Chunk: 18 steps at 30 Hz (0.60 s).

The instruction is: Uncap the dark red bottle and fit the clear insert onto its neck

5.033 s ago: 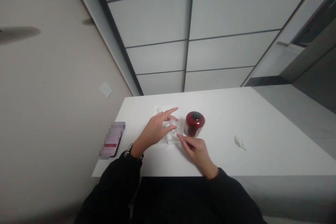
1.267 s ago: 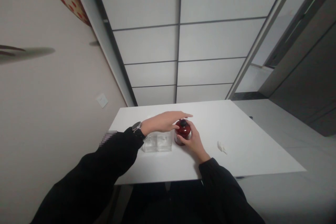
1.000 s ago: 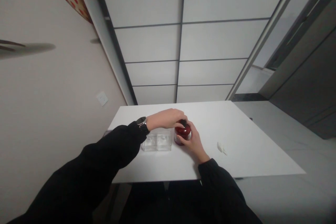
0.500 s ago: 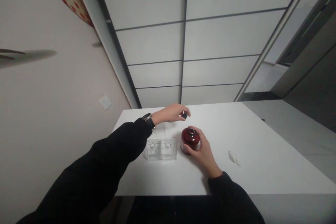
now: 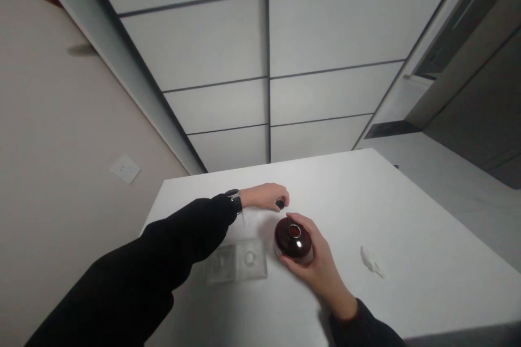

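My right hand (image 5: 315,249) is wrapped around a dark reddish-brown bottle (image 5: 288,243), which stands upright on the white table (image 5: 329,184). Its round mouth faces up and is uncovered. Just beyond the bottle, my left hand (image 5: 271,197) pinches a small black bottle cap (image 5: 280,204) low over the tabletop; whether the cap touches the table I cannot tell. Left of the bottle sits a clear box (image 5: 251,272) with two compartments, a round form showing in each. Part of the box lies close to my left sleeve.
A small white scoop-like item (image 5: 370,261) lies on the table to the right of my right hand. A wall with a socket (image 5: 126,169) rises on the left. White panelled doors (image 5: 228,103) stand behind the table's far edge.
My left hand has come down and closer to the table with the cap. The right hand still holds the bottle in place. The camera view has tilted and shifted.
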Motion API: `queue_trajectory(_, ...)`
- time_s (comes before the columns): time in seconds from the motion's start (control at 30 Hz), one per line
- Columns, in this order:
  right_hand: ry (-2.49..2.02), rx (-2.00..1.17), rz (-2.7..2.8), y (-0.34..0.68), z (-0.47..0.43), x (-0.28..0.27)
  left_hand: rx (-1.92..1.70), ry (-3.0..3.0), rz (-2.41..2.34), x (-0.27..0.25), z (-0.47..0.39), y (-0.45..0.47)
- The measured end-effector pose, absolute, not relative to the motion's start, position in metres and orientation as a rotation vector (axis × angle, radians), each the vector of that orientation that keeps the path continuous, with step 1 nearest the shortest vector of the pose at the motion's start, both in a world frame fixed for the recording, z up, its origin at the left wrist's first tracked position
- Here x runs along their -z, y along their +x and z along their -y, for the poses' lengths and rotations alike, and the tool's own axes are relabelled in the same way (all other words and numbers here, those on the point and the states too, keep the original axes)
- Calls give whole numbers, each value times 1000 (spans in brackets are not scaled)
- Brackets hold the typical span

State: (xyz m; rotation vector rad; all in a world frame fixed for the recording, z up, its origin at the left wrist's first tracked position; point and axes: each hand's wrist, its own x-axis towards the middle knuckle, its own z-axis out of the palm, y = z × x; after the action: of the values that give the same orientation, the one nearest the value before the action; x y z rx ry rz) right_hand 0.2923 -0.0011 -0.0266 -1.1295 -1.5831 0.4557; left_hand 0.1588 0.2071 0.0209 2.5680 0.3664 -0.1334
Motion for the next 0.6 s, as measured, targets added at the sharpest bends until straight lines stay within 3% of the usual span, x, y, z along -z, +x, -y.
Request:
queue_trajectory(0.17, -1126, -492, 1604, 294, -7, 27, -18, 2514, -292, -66, -198, 137)
queue_trajectory(0.37, -1189, -582, 1459, 292, 1, 36, -387, 2272, -831, -133, -130, 37)
queue_trajectory(0.47, -1212, -630, 1423, 291, 5, 40, -622, 2074, -1072, -110, -69, -9)
queue_trajectory(0.6, -1234, -607, 1467, 292, 6, 39, -787, 1835, -1219, -36, -3, -33)
